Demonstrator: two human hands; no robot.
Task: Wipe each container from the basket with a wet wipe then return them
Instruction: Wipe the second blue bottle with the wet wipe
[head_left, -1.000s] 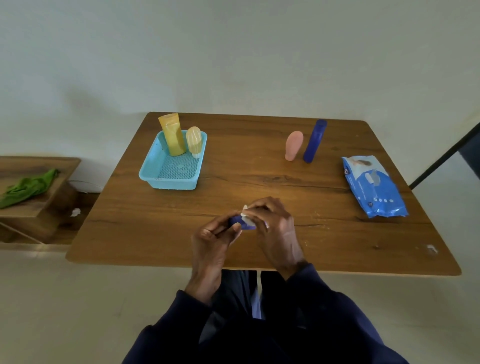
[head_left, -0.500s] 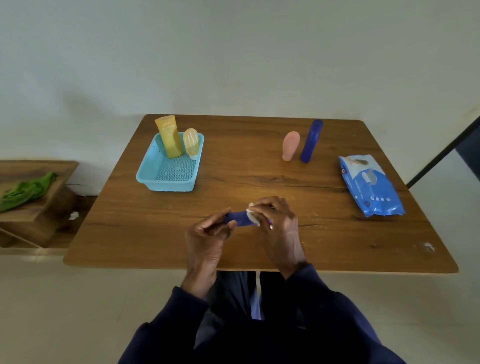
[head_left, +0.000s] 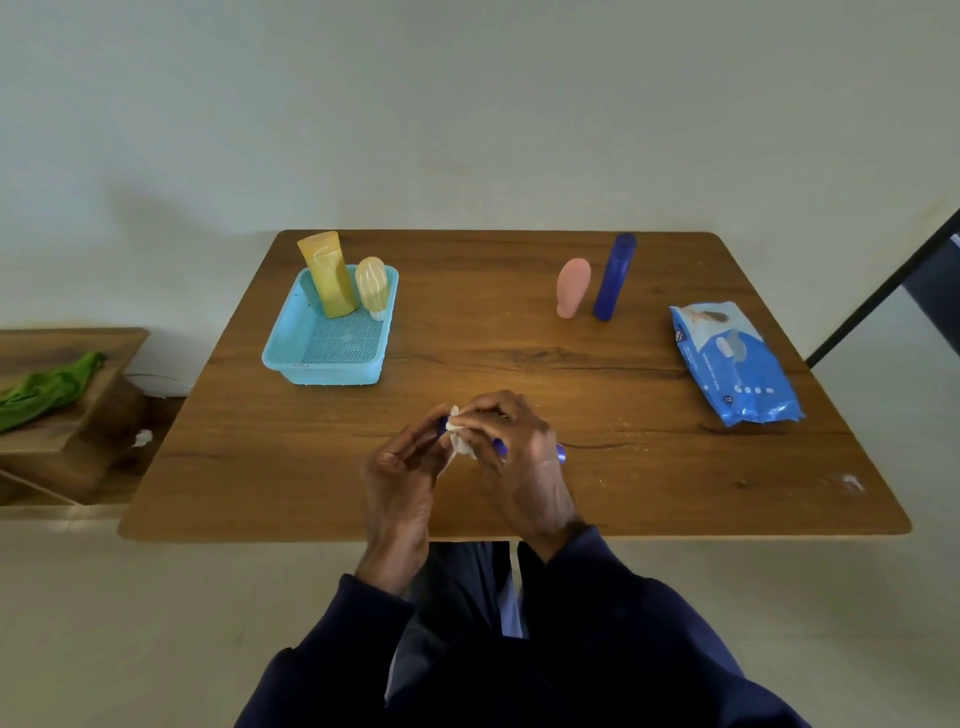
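Note:
Above the table's front middle I hold a small blue container (head_left: 559, 453) sideways between both hands. My left hand (head_left: 400, 467) pinches its left end. My right hand (head_left: 519, 457) grips a white wet wipe (head_left: 460, 442) wrapped round the container, so only the container's ends show. A light blue basket (head_left: 322, 366) stands at the back left with a yellow tube (head_left: 330, 275) and a pale yellow bottle (head_left: 373, 288) upright in its far end. A pink bottle (head_left: 573, 288) and a tall blue bottle (head_left: 613, 275) stand on the table at the back right.
A blue pack of wet wipes (head_left: 732, 364) lies near the wooden table's (head_left: 623, 493) right edge. A low wooden shelf with a green cloth (head_left: 47, 387) sits on the floor to the left. A dark bar (head_left: 883, 291) slants past the table's right corner.
The blue container has slid to the right through my right hand, so its right end now sticks out past that hand. The wipe now sits near the left end.

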